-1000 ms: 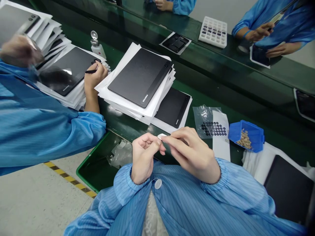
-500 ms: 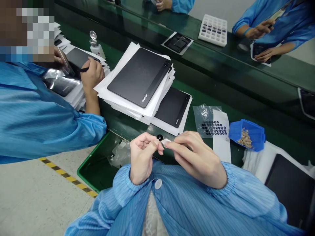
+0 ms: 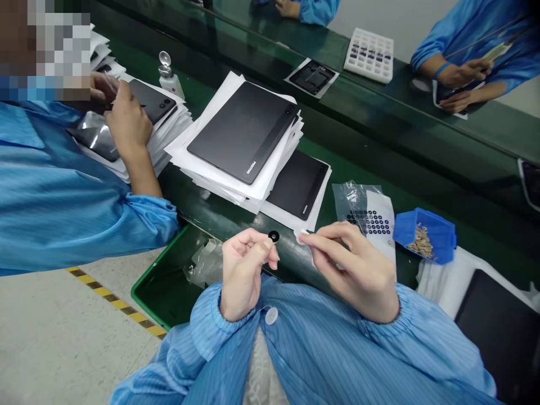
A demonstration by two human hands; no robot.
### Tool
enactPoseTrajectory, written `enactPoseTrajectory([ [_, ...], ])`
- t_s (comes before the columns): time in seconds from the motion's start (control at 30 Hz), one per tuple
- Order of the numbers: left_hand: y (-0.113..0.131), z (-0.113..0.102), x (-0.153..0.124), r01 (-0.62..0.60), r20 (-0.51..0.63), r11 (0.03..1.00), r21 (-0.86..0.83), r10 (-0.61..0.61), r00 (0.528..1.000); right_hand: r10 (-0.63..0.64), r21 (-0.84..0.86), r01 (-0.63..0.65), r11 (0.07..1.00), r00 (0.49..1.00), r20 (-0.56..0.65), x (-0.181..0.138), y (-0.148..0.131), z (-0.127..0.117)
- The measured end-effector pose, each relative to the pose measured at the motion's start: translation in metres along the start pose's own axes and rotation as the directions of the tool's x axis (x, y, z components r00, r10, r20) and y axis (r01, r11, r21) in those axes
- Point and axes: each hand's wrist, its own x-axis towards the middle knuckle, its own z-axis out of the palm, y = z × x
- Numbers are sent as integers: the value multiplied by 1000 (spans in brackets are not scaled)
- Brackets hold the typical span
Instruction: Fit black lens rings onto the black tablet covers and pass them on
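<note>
My left hand (image 3: 243,270) is curled, pinching a small black ring sticker (image 3: 273,236) on its fingertip. My right hand (image 3: 356,270) pinches a small white backing film (image 3: 301,237) a little to the right of the ring. Both hands hover over the near edge of the green bench (image 3: 236,216). Just behind my right hand lies a white sheet of black ring stickers (image 3: 371,221) on a clear bag. A dark tablet (image 3: 247,130) rests back-up on a pile of white sheets, with a second tablet (image 3: 298,184) beside it.
A blue tray of small parts (image 3: 424,235) sits right of the sticker sheet. A green bin (image 3: 169,281) with clear wrappers hangs below the bench. On the left a co-worker's hand (image 3: 126,121) works on another tablet beside a pump bottle (image 3: 167,73). Other people's hands and a white compartment tray (image 3: 369,55) are across the bench.
My hands have drawn apart: the black ring stayed on my left fingertip and the white film went right with my right hand. The co-worker's hand moved left over their tablet.
</note>
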Motion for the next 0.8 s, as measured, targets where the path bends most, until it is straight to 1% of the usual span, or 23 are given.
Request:
enactPoseTrajectory([
  [0.13, 0, 1, 0, -3, -7, 1000, 12, 3, 1000, 1, 9, -1, 1000, 1000, 4, 1, 0, 0],
  [0.27, 1, 2, 0, 7, -18, 1000, 20, -7, 1000, -1, 33, 2, 999, 1000, -29, 5, -4, 1],
  [0.4, 1, 2, -1, 9, -19, 999, 50, -8, 1000, -14, 84, 18, 996, 999, -43, 12, -11, 6],
  [0.53, 1, 1, -1, -6, 1, 998, 59, 6, 1000, -75, 127, 75, 989, 997, -5, 19, -15, 12],
  [0.63, 2, 1, -2, -17, -23, 998, 64, 19, 1000, -111, 126, 106, 986, 993, 41, 21, -16, 12],
  [0.8, 1, 1, -1, -3, -19, 997, 77, 4, 1000, -128, 94, 123, 988, 991, 44, 22, -16, 9],
])
